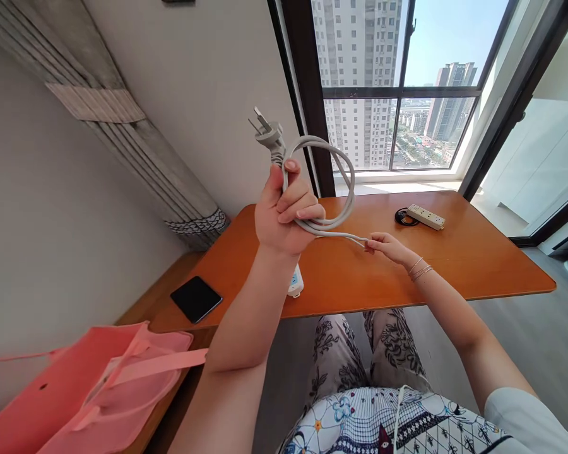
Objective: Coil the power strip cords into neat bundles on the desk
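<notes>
Raised above the table, my left hand is closed around a white power cord, which loops out to the right of the fist. The cord's plug sticks up past my thumb, its metal prongs pointing up and left. Lower and to the right, my right hand pinches two strands of the same cord between thumb and fingers. Behind my left forearm, a white power strip lies on the table, mostly hidden.
On the brown table, a second power strip with a coiled black cord lies at the back right. A black tablet is at the left, near a pink bag. A window stands behind; a curtain hangs left.
</notes>
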Demonstrator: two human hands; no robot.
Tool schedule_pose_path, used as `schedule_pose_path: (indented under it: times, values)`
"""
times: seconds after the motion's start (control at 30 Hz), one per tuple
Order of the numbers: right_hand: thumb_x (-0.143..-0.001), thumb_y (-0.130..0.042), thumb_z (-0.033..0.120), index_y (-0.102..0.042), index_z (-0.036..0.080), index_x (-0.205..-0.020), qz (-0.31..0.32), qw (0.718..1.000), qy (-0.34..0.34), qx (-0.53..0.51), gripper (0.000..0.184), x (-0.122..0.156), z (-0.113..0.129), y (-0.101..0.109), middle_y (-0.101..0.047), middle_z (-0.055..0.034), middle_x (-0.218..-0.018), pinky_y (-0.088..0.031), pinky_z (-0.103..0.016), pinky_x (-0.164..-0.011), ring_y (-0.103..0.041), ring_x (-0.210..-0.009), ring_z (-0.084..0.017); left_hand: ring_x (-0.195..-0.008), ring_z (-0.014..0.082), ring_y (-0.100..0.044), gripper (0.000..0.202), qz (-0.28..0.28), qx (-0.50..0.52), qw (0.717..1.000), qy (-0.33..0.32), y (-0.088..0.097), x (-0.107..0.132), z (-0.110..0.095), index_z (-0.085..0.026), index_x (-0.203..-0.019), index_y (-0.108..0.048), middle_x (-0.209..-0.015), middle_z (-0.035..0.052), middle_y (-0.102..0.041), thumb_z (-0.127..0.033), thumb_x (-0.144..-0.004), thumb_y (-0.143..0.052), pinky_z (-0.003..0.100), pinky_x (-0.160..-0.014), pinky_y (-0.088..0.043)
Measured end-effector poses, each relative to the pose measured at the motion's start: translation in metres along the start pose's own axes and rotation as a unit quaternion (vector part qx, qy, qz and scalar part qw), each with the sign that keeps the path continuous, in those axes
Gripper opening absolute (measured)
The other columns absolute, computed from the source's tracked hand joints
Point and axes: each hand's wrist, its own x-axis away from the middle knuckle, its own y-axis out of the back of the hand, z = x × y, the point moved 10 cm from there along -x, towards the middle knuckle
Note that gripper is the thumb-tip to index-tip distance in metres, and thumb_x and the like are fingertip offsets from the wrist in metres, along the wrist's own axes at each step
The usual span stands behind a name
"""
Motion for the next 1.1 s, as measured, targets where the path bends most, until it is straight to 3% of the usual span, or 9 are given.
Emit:
schedule_pose_path:
  times: [0.07, 0.13, 0.3, 0.5, 0.67, 0.77, 0.87, 0.97, 1.1]
  values:
    - [-0.083, -0.055, 0.080, -0.056, 0.019, -0.065, -0.053, 0.997, -0.027, 0.041, 0.064, 0.007, 0.001, 0.045, -0.053, 0.0010, -0.060, -0.040, -0.029, -0.063, -0.045, -0.059, -0.013, -0.028, 0.0025, -0.014, 0.038, -0.009, -0.020, 0.999, 0.026, 0.015, 0.002, 0.004, -0.022, -0.087, -0.057, -0.044, -0.0117, -0.020, -0.040, -0.108, -0.031, 0.014, -0.036, -0.026]
    - [-0.079, -0.064, 0.075, -0.053, 0.019, -0.062, -0.035, 0.993, -0.044, 0.106, 0.059, 0.013, 0.004, 0.068, -0.047, 0.0034, -0.057, -0.032, -0.027, -0.057, -0.039, -0.056, -0.011, -0.027, 0.0034, -0.012, 0.035, -0.016, -0.065, 0.995, 0.071, 0.032, 0.005, 0.018, -0.024, -0.091, -0.059, -0.043, -0.0119, -0.019, -0.044, -0.107, -0.034, 0.016, -0.034, -0.022]
    - [-0.065, -0.079, 0.067, -0.062, 0.016, -0.067, 0.114, 0.971, -0.096, 0.187, 0.054, 0.028, -0.001, 0.061, -0.046, 0.0047, -0.061, -0.022, -0.026, -0.054, -0.034, -0.058, -0.009, -0.025, 0.0040, -0.011, 0.024, 0.119, -0.152, 0.965, 0.180, 0.041, 0.018, 0.056, -0.023, -0.091, -0.059, -0.037, -0.0122, -0.028, -0.042, -0.101, -0.049, 0.016, -0.032, -0.020]
    - [-0.073, -0.078, 0.066, -0.046, 0.020, -0.066, -0.050, 0.985, -0.141, 0.088, 0.057, 0.021, 0.008, 0.080, -0.030, 0.0078, -0.057, -0.016, -0.026, -0.049, -0.023, -0.052, -0.007, -0.028, 0.0016, -0.022, 0.039, 0.219, -0.266, 0.906, 0.246, 0.051, 0.033, 0.095, -0.019, -0.092, -0.055, -0.060, 0.0021, -0.070, -0.054, -0.085, -0.071, 0.019, -0.035, -0.032]
    - [-0.072, -0.085, 0.042, -0.047, 0.021, -0.073, -0.049, 0.967, -0.213, -0.133, 0.043, 0.017, 0.013, 0.054, -0.029, 0.0098, -0.056, -0.013, -0.020, -0.042, -0.018, -0.047, -0.005, -0.042, 0.0062, -0.054, 0.039, 0.169, -0.379, 0.887, 0.202, 0.075, 0.036, 0.132, -0.019, -0.100, -0.060, -0.098, 0.0113, -0.074, -0.050, -0.082, -0.076, 0.022, -0.045, -0.047]
    - [-0.079, -0.074, 0.030, -0.051, 0.020, -0.076, -0.071, 0.949, -0.188, -0.243, 0.025, 0.019, 0.024, 0.036, -0.041, 0.0056, -0.060, -0.026, -0.019, -0.040, -0.029, -0.046, -0.006, -0.073, 0.0175, -0.073, 0.041, 0.110, -0.382, 0.906, 0.144, 0.089, 0.029, 0.140, -0.021, -0.108, -0.064, -0.110, 0.0112, -0.068, -0.049, -0.082, -0.076, 0.026, -0.061, -0.058]
    - [-0.080, -0.067, 0.023, -0.060, 0.020, -0.087, -0.118, 0.937, -0.133, -0.301, 0.010, 0.024, 0.033, 0.020, -0.060, -0.0017, -0.075, -0.047, -0.024, -0.050, -0.053, -0.059, -0.012, -0.106, 0.0256, -0.071, 0.050, 0.063, -0.366, 0.922, 0.107, 0.100, 0.017, 0.143, -0.023, -0.121, -0.062, -0.123, 0.0116, -0.062, -0.052, -0.083, -0.074, 0.031, -0.076, -0.061]
    - [-0.082, -0.065, 0.028, -0.063, 0.021, -0.096, -0.155, 0.941, -0.073, -0.291, 0.016, 0.031, 0.038, 0.002, -0.070, -0.0065, -0.094, -0.058, -0.032, -0.070, -0.065, -0.085, -0.021, -0.109, 0.0262, -0.068, 0.064, 0.051, -0.357, 0.927, 0.101, 0.104, 0.009, 0.149, -0.028, -0.136, -0.055, -0.131, 0.0120, -0.061, -0.056, -0.082, -0.074, 0.035, -0.079, -0.061]
    - [-0.090, -0.055, 0.055, -0.065, 0.022, -0.106, -0.160, 0.969, -0.043, -0.184, 0.038, 0.039, 0.042, -0.021, -0.069, -0.0080, -0.109, -0.058, -0.035, -0.077, -0.062, -0.105, -0.025, -0.096, 0.0263, -0.070, 0.064, 0.050, -0.376, 0.919, 0.108, 0.102, 0.012, 0.157, -0.025, -0.135, -0.057, -0.124, 0.0133, -0.066, -0.056, -0.081, -0.074, 0.038, -0.075, -0.061]
